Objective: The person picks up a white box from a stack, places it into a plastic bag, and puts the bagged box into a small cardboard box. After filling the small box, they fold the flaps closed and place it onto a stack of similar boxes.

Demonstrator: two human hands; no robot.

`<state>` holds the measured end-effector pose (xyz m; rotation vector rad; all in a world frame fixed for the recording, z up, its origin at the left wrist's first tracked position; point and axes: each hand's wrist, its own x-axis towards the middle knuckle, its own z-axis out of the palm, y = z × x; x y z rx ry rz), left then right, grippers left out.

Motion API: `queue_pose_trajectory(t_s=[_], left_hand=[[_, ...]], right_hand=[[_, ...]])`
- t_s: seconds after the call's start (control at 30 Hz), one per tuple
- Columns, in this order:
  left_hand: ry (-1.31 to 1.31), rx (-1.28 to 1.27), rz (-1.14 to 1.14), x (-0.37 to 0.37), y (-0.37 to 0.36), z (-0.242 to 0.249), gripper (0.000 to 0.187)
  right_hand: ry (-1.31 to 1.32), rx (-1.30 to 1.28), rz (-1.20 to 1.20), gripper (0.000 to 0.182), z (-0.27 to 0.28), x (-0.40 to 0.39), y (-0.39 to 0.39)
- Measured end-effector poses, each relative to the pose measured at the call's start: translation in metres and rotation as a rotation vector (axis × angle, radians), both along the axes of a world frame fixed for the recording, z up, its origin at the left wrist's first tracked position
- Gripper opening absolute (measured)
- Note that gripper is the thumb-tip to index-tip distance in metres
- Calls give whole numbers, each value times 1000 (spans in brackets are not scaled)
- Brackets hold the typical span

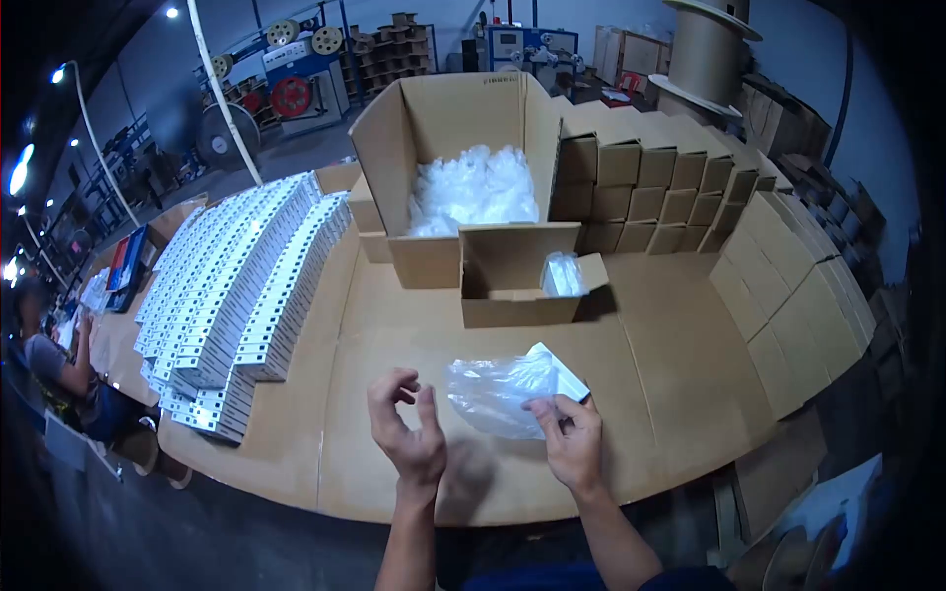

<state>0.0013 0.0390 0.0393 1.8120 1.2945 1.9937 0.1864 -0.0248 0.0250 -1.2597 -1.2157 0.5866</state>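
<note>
Pinched in right hand [572, 443], one clear bag [498, 392] spreads up-left from its fingers; left hand [409, 433] curls empty, lower centre.

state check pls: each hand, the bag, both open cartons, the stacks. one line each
left hand: empty, fingers curled, above the table.
right hand: pinching the plastic bag.
plastic bag: held off the table, a white flat item inside.
small carton: open, one bagged item inside.
large carton: flaps up, holding clear bagged items.
white boxes: stacked in leaning rows, left side.
brown boxes: closed, stacked at the right.
</note>
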Motion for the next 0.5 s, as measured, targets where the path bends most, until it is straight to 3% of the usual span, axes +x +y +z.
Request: queue_pose_trajectory(t_s=[0.03, 0.13, 0.23, 0.37, 0.47, 0.5], left_hand=[[162, 27, -16, -1, -14, 3, 23], [514, 0, -117, 11, -35, 32, 30], [596, 23, -184, 21, -34, 22, 31], [529, 53, -255, 24, -38, 14, 26], [498, -80, -337, 21, -34, 7, 21], [407, -243, -392, 20, -30, 4, 17]], right_hand=[[75, -57, -13, 18, 0, -3, -8], [-25, -9, -73, 17, -10, -6, -20], [-118, 50, -84, 17, -10, -6, -31], [-194, 82, -59, 17, -8, 1, -36], [-219, -7, 55, 17, -7, 17, -43], [-222, -38, 97, 17, -8, 20, -45]])
